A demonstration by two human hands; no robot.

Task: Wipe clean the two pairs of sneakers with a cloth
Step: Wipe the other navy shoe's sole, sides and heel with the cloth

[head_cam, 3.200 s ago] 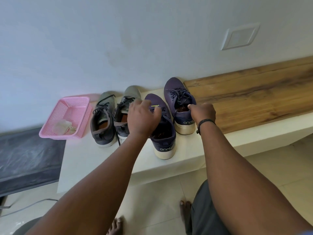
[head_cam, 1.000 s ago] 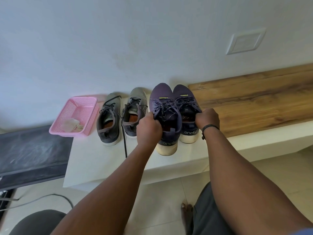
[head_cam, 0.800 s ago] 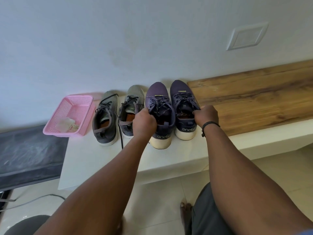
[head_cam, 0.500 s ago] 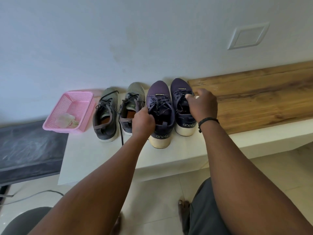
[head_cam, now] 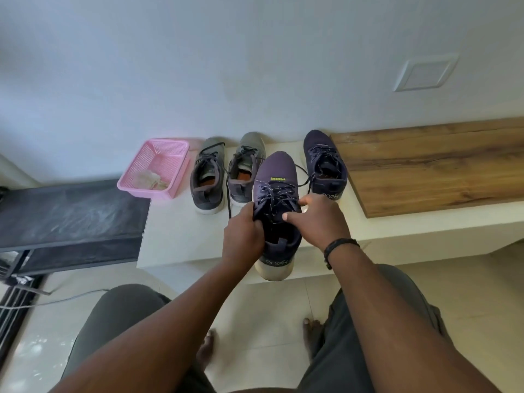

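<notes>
We see a navy sneaker [head_cam: 276,191] with a cream sole lifted near the front edge of the white ledge, toe toward the wall, laces loose. Its partner [head_cam: 324,163] stands on the ledge by the wall, to the right. Two grey sneakers [head_cam: 206,177] [head_cam: 246,163] stand side by side to the left. A pale crumpled cloth [head_cam: 147,177] lies inside the pink basket [head_cam: 170,144].
</notes>
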